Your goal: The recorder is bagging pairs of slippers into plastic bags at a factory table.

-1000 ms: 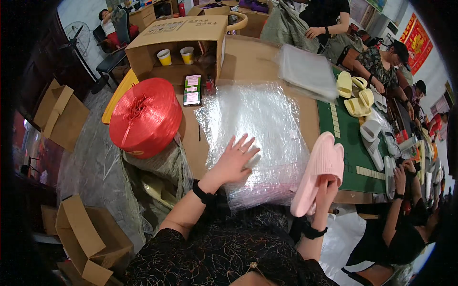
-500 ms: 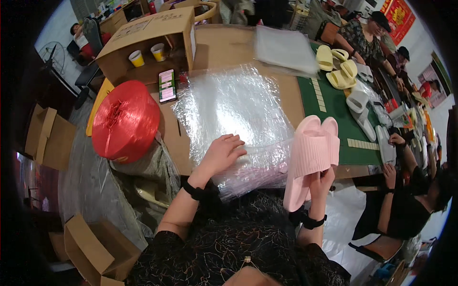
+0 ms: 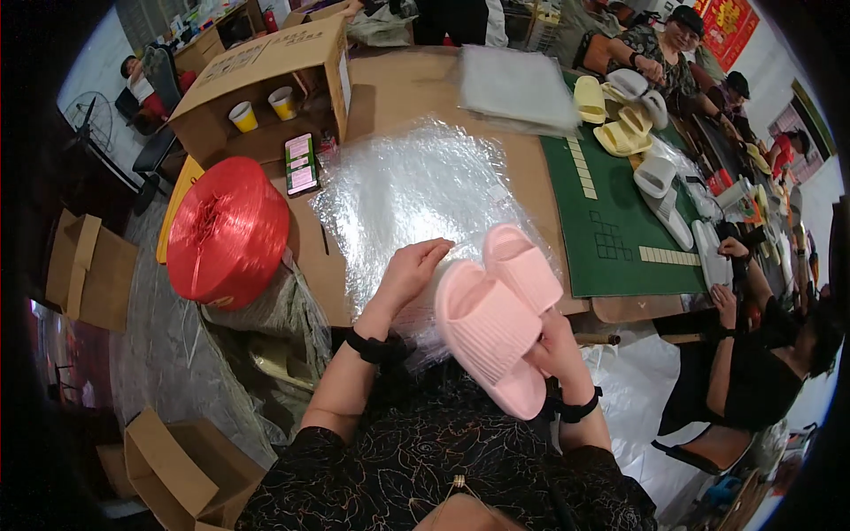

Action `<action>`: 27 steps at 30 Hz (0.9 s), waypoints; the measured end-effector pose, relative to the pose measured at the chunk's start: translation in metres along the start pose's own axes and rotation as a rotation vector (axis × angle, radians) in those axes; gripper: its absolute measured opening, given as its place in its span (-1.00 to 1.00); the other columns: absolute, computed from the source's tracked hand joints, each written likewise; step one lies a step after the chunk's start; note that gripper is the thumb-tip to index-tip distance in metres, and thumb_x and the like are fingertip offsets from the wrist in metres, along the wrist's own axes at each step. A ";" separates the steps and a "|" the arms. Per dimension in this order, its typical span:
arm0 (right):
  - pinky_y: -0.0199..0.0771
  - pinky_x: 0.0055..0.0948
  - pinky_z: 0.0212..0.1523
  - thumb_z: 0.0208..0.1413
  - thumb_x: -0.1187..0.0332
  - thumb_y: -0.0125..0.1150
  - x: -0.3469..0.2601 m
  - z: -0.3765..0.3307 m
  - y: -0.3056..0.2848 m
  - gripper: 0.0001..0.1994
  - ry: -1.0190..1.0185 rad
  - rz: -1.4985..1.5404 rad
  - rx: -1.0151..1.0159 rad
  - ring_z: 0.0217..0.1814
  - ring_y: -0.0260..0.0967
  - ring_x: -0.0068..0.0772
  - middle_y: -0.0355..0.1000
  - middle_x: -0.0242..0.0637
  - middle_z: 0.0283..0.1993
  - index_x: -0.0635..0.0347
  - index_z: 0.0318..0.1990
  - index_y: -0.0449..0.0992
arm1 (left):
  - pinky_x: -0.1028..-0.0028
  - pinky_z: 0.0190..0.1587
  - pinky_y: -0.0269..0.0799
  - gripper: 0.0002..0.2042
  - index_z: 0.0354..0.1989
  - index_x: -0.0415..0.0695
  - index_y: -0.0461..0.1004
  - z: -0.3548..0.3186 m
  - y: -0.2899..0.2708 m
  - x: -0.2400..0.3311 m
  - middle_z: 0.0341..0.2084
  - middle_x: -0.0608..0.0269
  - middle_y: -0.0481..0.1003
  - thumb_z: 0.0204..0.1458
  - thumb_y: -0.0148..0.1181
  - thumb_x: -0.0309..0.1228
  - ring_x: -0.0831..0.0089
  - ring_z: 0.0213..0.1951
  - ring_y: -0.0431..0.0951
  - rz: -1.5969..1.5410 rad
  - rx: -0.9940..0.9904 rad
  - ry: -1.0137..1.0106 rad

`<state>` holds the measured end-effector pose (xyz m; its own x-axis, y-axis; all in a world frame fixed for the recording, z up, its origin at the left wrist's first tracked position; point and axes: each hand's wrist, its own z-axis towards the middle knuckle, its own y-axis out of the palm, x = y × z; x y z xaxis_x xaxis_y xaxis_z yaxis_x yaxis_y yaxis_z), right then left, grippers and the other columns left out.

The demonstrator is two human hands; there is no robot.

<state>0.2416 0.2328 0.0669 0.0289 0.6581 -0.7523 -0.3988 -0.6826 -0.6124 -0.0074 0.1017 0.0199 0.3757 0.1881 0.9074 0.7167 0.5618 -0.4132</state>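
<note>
A pair of pink ribbed slide slippers is gripped from the right by my right hand, closed around them. They are held above the table's near edge, soles together and toe openings facing away. Just left of them, my left hand has its fingers pinched together at the edge of a clear plastic bag. The stack of clear plastic bags lies crinkled and shiny under that hand. Part of the stack is hidden behind the slippers.
A red twine roll, a phone and a cardboard box holding two cups stand left. More clear bags lie at the back. Yellow slippers and grey slippers rest on a green mat. Co-workers sit right.
My right hand has brought the pink slippers left and turned them over the bags. My left hand's spread fingers have drawn together at a bag's edge.
</note>
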 end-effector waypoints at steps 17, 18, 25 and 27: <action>0.39 -0.01 -0.21 0.00 0.35 0.17 -0.005 0.001 0.009 -0.75 0.112 -0.265 -0.099 -0.26 0.39 0.15 0.42 0.08 -0.30 0.35 -0.23 0.41 | 0.24 0.13 0.36 -0.69 0.03 0.02 0.56 -0.019 -0.005 0.037 0.12 0.07 0.44 0.16 0.04 -0.23 0.03 0.03 0.49 0.325 0.010 0.203; 0.39 -0.01 -0.21 0.00 0.35 0.17 -0.005 0.002 0.009 -0.75 0.111 -0.267 -0.099 -0.26 0.39 0.15 0.42 0.08 -0.30 0.35 -0.23 0.41 | 0.24 0.13 0.36 -0.69 0.03 0.02 0.56 -0.020 -0.005 0.036 0.12 0.07 0.44 0.16 0.04 -0.23 0.03 0.03 0.49 0.325 0.012 0.203; 0.39 -0.02 -0.20 0.02 0.35 0.16 0.002 0.018 0.021 -0.76 0.137 -0.385 0.016 -0.25 0.39 0.16 0.41 0.09 -0.32 0.35 -0.23 0.41 | 0.22 0.22 0.30 -0.72 -0.05 0.00 0.57 -0.031 -0.003 0.053 0.18 0.08 0.37 0.11 0.16 -0.23 0.04 0.24 0.30 0.568 0.014 0.541; 0.40 -0.03 -0.18 0.04 0.33 0.14 -0.004 0.024 0.023 -0.77 0.063 -0.420 0.004 -0.24 0.38 0.17 0.41 0.11 -0.32 0.34 -0.25 0.41 | 0.18 0.27 0.24 -0.72 -0.03 0.01 0.57 -0.035 -0.001 0.050 0.22 0.15 0.35 0.11 0.16 -0.24 0.07 0.31 0.21 0.527 0.011 0.554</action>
<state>0.2104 0.2226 0.0616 0.2459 0.8581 -0.4508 -0.3440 -0.3575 -0.8682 0.0311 0.0828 0.0632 0.9083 0.0042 0.4183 0.3557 0.5185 -0.7776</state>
